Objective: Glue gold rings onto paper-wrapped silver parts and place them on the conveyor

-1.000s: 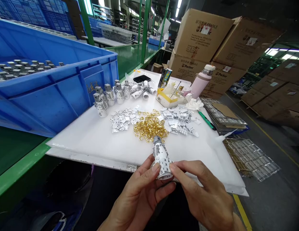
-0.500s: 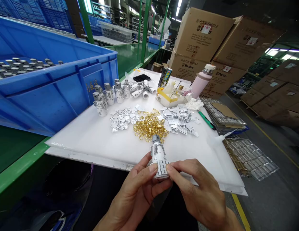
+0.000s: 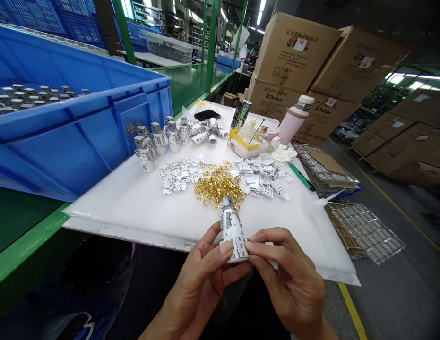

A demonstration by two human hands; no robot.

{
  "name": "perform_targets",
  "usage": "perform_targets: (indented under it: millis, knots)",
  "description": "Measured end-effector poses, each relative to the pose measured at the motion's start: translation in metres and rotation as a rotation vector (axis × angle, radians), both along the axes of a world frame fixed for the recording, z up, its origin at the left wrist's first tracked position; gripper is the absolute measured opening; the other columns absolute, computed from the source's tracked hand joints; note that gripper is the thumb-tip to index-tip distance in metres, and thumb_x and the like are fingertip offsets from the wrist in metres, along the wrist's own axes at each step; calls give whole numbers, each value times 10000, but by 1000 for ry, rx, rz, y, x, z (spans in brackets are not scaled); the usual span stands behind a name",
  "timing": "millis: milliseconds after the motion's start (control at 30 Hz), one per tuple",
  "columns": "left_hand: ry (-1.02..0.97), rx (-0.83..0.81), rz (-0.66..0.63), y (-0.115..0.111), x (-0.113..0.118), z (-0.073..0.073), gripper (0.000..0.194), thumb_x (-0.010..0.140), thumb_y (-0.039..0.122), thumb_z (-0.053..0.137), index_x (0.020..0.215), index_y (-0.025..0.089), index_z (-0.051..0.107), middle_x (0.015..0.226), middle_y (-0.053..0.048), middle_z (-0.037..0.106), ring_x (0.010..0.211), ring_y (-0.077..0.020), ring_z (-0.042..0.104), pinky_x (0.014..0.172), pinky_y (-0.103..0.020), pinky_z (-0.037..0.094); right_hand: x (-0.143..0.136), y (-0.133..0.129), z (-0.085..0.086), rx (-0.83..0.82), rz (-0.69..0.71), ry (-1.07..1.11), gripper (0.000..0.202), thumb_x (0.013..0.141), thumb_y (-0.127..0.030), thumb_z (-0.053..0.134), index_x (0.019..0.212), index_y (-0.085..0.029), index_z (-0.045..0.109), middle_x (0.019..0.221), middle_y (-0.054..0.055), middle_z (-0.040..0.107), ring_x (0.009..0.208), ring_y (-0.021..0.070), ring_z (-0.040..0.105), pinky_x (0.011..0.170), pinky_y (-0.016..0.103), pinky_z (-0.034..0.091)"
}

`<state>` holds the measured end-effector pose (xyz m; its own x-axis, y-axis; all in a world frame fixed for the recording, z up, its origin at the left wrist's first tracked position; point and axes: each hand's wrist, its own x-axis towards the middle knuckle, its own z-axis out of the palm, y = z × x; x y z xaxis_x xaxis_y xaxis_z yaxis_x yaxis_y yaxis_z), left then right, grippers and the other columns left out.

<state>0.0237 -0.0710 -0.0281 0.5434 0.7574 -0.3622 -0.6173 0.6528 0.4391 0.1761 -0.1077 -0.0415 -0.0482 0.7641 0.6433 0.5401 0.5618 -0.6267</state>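
Both hands hold one small white cone-shaped figure (image 3: 232, 230) with a grey square head, just in front of the white board's (image 3: 142, 208) near edge. My left hand (image 3: 202, 288) grips its base with thumb and fingers. My right hand (image 3: 290, 283) pinches the base's right side. Beyond the figure lies a heap of gold rings (image 3: 218, 184), flanked by two spreads of small silver-white panels (image 3: 175, 172) (image 3: 262, 174). Several finished figures (image 3: 159, 139) stand in a row at the board's far left.
A big blue crate (image 3: 74, 123) with grey parts stands to the left. A yellow-rimmed tray (image 3: 251, 141), a pink bottle (image 3: 294, 120), a phone (image 3: 207, 114) and a green pen (image 3: 301, 175) sit at the back. Clear blister trays (image 3: 365, 229) lie right; cardboard boxes (image 3: 294, 52) behind.
The figure has tilted slightly more upright in my hands and my fingers have shifted on its base. The camera view drifted a little; nothing on the board moved.
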Motion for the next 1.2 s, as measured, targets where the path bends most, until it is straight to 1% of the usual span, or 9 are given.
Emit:
perform_targets:
  millis: [167,400,567,733,900,1000,1067,1133,1200]
  knots:
    - [-48,-11,-9,-1,-1,0,263,883,124,574,1129,169,657,1004,-58,720,907,-138,663,864,-295,562,-1,1,-2,101,-5,-98,470,862,29,502,1255,-215,584,1021,95,618,953,203,608,742,328,564]
    - [-86,8,-36,1,-3,-4,294,869,110,594,1153,165,645,985,-64,712,886,-139,667,840,-295,569,5,2,7,94,49,-177,465,852,42,503,1251,-180,593,1036,107,600,995,203,588,739,311,559]
    - [-31,0,-31,2,-5,-6,304,860,116,605,1157,167,641,1002,-64,708,871,-144,665,794,-287,580,7,2,5,124,65,-268,499,871,28,479,1314,-190,550,1051,112,613,1007,204,595,766,312,569]
    - [70,85,-19,2,-5,-3,397,860,154,611,1253,184,567,1102,-96,676,953,-182,636,823,-327,565,9,3,4,129,108,-281,484,849,54,493,1281,-148,572,1044,110,611,1001,187,588,798,284,551]
    - [79,132,-68,1,-2,-6,407,835,194,649,1234,187,567,1085,-88,658,947,-189,608,852,-355,545,-1,-1,-2,-68,13,70,322,861,-4,537,1072,-224,645,948,45,564,881,141,598,722,229,518]
    - [50,168,-95,0,-2,-10,433,831,207,647,1254,202,558,1098,-94,646,958,-201,602,846,-351,535,-7,-1,-3,-284,-31,378,143,884,-139,592,969,-254,597,908,8,532,852,123,569,725,208,498]
    - [50,208,-114,1,-4,-11,444,821,226,657,1256,211,569,1121,-97,637,1006,-223,595,853,-340,526,-7,0,0,-505,34,534,161,884,-261,625,1032,-273,565,948,8,558,875,138,571,761,232,508]
    - [63,252,-141,2,-7,-11,449,808,246,675,1246,210,586,1151,-100,626,1058,-242,582,860,-320,518,-6,1,4,-689,166,582,214,881,-346,629,1069,-261,573,1031,31,594,939,169,580,817,272,509]
    - [78,269,-150,4,-9,-11,460,796,262,695,1242,218,590,1181,-96,609,1085,-243,572,862,-301,513,-5,2,8,-762,266,590,183,896,-371,604,1023,-239,605,1085,43,609,988,182,582,844,274,497]
